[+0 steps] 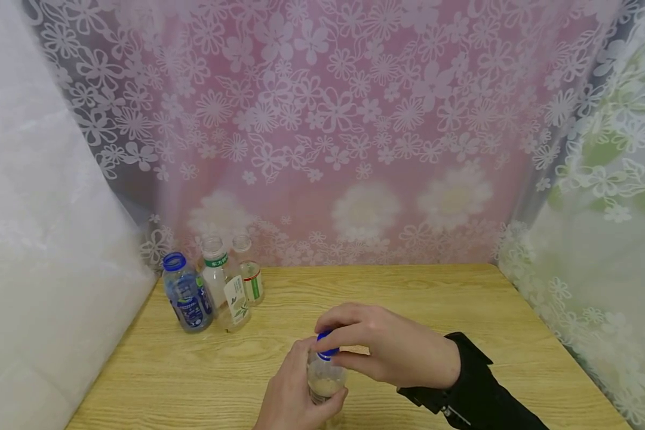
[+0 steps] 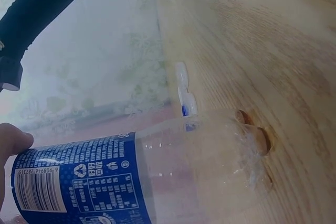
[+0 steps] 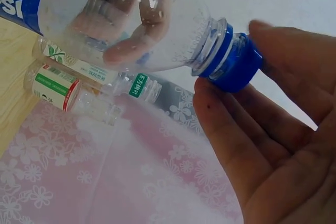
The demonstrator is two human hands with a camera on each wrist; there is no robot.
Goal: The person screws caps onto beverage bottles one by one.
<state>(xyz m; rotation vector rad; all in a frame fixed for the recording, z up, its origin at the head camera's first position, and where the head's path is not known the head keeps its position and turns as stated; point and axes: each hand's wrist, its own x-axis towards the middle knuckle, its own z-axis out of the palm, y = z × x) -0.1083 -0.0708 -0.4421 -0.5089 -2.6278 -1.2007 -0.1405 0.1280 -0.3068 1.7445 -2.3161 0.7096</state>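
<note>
My left hand grips a clear plastic bottle around its body, low in the middle of the head view. The bottle's blue label carries white print and a barcode; the bottle looks empty. My right hand pinches the blue cap between thumb and fingers at the bottle's mouth. In the right wrist view the cap sits slightly askew over the neck thread, with a blue ring below it. The left fingers show through the clear plastic.
At the back left of the wooden table stand three uncapped bottles: one with a blue label, a taller one with a green neck band and a smaller one. Small white and blue pieces lie on the table. Curtains enclose it.
</note>
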